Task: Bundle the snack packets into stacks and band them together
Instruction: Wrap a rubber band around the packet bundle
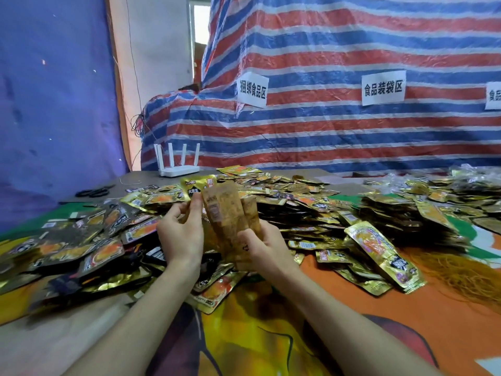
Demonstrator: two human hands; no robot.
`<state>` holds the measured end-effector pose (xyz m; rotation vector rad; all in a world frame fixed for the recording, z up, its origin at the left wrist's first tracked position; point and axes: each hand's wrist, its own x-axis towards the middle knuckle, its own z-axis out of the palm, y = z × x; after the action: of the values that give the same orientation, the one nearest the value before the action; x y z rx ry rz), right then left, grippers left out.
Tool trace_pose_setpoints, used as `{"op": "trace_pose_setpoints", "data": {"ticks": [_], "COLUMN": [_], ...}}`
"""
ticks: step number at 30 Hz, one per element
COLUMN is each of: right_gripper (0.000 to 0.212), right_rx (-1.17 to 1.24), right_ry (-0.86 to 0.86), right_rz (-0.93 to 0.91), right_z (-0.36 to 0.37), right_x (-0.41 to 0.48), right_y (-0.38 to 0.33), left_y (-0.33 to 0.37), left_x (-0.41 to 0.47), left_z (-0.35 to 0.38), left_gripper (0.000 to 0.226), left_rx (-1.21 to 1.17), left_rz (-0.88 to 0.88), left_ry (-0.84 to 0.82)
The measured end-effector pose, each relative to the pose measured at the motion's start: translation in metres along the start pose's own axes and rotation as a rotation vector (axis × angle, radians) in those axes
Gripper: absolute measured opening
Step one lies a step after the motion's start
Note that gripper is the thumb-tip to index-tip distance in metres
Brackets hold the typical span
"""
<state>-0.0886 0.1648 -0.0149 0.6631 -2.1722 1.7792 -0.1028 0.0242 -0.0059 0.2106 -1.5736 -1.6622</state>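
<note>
The left hand (181, 232) has its fingers (195, 210) curled in a pinch on a gold packet (198, 185), which stands up at their 12 o'clock. At its 3 o'clock the right hand (264, 246) grips the lower end of a blurred brown stack of packets (223, 210), rising toward 11 o'clock over the heaped packets (298, 196) on the worktop (406, 308)

The held packets (225, 213) are blurred; the rightmost sign (494, 95) is cut by the edge
</note>
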Motion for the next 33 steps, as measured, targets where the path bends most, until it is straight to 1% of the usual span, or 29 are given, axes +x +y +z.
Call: {"op": "trace_pose_setpoints", "data": {"ticks": [2, 3, 5, 6, 8, 9, 10, 12, 13, 15, 16, 19, 21, 23, 26, 28, 29, 31, 33], "right_gripper": [0.034, 0.03, 0.014, 0.017, 0.03, 0.033, 0.035, 0.034, 0.033, 0.029, 0.027, 0.024, 0.023, 0.026, 0.035, 0.038, 0.039, 0.04, 0.041], "right_rx": [-0.03, -0.032, 0.001, 0.034, 0.113, 0.145, 0.171, 0.235, 0.273, 0.369, 0.421, 0.503, 0.471, 0.395, 0.337, 0.35, 0.375, 0.412, 0.412], "right_ry": [-0.054, -0.072, -0.069, -0.064, -0.059, -0.047, -0.027, 0.032, 0.066, 0.117, 0.128, 0.117, 0.088, 0.054, 0.025, 0.025, 0.041, 0.107, 0.167], "right_rz": [-0.002, -0.002, 0.001, 0.007, 0.037, 0.048, 0.055, 0.087, 0.106, 0.15, 0.176, 0.227, 0.168, 0.073, 0.008, -0.007, 0.002, 0.026, 0.047], "right_z": [-0.001, -0.001, -0.004, -0.006, -0.01, -0.012, -0.013, -0.015, -0.016, -0.019, -0.019, -0.019, -0.019, -0.017, -0.01, -0.006, -0.005, -0.008, -0.012], "right_x": [-0.002, -0.002, -0.001, 0.0, 0.0, 0.0, 0.001, 0.002, 0.003, 0.005, 0.005, 0.005, 0.004, 0.003, 0.0, -0.002, -0.002, -0.001, 0.0], "right_y": [0.0, 0.002, 0.006, 0.008, 0.011, 0.012, 0.013, 0.012, 0.011, 0.009, 0.008, 0.005, 0.004, 0.003, 0.006, 0.006, 0.004, 0.003, 0.001], "left_y": [0.0, 0.002, 0.005, 0.007, 0.01, 0.013, 0.014, 0.017, 0.02, 0.021, 0.021, 0.019, 0.018, 0.017, 0.018, 0.018, 0.018, 0.014, 0.01], "left_x": [0.0, -0.001, -0.003, -0.005, -0.01, -0.014, -0.017, -0.018, -0.018, -0.018, -0.017, -0.021, -0.023, -0.024, -0.026, -0.027, -0.028, -0.033, -0.037], "left_z": [0.001, 0.003, 0.004, 0.004, 0.005, 0.005, 0.005, 0.001, -0.001, -0.004, -0.003, 0.003, 0.007, 0.008, 0.007, 0.006, 0.006, 0.007, 0.006], "left_gripper": [0.045, 0.046, 0.051, 0.06, 0.078, 0.081, 0.075, 0.042, 0.032, 0.033, 0.034, 0.03, 0.029, 0.032, 0.036, 0.037, 0.04, 0.054, 0.056], "left_rx": [-0.055, -0.106, -0.214, -0.236, -0.253, -0.284, -0.339, -0.476, -0.545, -0.631, -0.623, -0.554, -0.496, -0.46, -0.395, -0.35, -0.32, -0.266, -0.243], "left_rz": [-0.102, -0.164, -0.276, -0.318, -0.383, -0.416, -0.446, -0.501, -0.549, -0.612, -0.608, -0.503, -0.421, -0.358, -0.288, -0.245, -0.213, -0.158, -0.157], "left_ry": [-0.015, -0.038, -0.105, -0.151, -0.268, -0.338, -0.409, -0.529, -0.575, -0.658, -0.658, -0.562, -0.503, -0.485, -0.543, -0.602, -0.634, -0.716, -0.803]}}
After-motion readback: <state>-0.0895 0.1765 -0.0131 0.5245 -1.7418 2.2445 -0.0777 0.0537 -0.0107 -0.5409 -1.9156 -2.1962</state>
